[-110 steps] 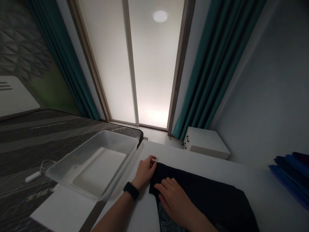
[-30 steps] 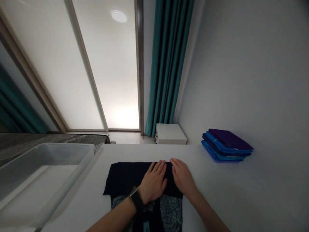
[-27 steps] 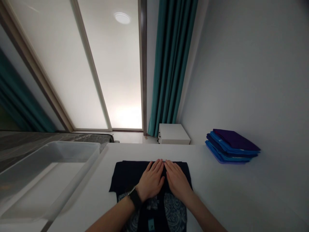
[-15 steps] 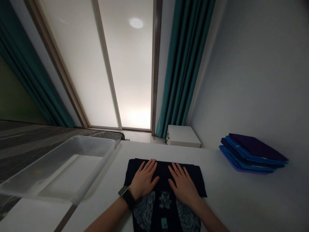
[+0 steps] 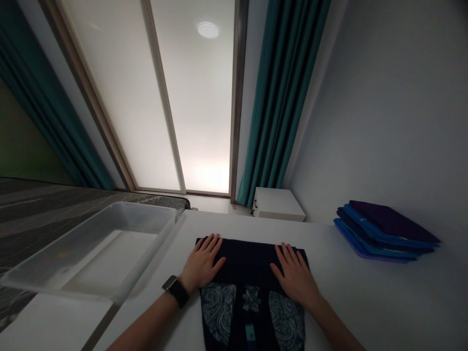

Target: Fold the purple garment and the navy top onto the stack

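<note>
As our left grip (image 5: 202, 263) and right grip (image 5: 294, 275) rest open and flat, nothing clenched, the folded navy patterned cloth (image 5: 252, 263) lies squared and smooth on the white table (image 5: 369, 297) — how many folds remain, we cannot tell.

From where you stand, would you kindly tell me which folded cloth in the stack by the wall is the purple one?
It is the topmost folded cloth; the folded cloths beneath it are bright blue and dark navy.
</note>
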Action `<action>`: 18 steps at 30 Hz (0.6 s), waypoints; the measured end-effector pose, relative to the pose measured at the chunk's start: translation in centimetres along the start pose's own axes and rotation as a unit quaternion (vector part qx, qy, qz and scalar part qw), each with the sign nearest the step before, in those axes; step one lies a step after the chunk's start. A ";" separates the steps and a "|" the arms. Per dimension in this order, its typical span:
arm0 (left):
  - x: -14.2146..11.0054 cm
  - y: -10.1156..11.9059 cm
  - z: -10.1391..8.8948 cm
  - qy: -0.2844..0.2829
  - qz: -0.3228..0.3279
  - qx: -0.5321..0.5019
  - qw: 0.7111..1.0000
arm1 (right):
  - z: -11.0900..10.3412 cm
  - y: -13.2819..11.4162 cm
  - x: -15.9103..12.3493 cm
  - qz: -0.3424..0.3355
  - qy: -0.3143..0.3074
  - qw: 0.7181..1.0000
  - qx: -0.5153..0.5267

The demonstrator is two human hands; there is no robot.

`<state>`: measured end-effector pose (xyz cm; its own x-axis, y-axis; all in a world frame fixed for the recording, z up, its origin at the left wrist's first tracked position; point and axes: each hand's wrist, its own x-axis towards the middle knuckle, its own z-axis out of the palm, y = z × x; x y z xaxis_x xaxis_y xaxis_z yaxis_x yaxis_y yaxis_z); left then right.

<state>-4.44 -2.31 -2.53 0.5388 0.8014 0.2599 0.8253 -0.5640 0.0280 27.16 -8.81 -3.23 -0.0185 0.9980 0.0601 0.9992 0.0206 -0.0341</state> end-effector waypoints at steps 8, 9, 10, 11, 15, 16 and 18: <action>0.1 -0.6 -0.2 -0.007 0.007 0.017 1.000 | 0.6 0.7 -0.1 0.000 0.028 1.000 -0.003; 0.1 -0.5 -0.3 -0.003 0.007 0.020 1.000 | 0.6 0.8 0.0 0.000 0.029 1.000 -0.003; 0.0 -0.2 -0.4 0.004 0.009 0.023 1.000 | 0.5 0.9 0.0 -0.001 0.029 1.000 -0.002; 0.0 0.2 -0.6 0.013 0.015 0.023 1.000 | 0.5 0.9 0.0 -0.002 0.029 1.000 0.000; 0.3 3.7 -1.4 0.028 0.061 -0.002 0.998 | -0.3 -0.4 0.1 -0.041 0.050 0.998 0.018; 0.4 4.8 -1.4 0.023 0.075 -0.013 0.997 | -0.5 -1.2 0.2 -0.062 0.057 0.996 0.026; 0.9 6.8 -1.3 0.008 0.102 -0.035 0.994 | -1.0 -3.0 0.4 -0.109 0.056 0.992 0.043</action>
<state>1.44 -5.69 -0.82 0.6910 0.6655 0.2821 0.6845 -0.7279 0.0404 24.19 -8.57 -2.13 -0.2246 0.9566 0.1857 0.9653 0.2445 -0.0919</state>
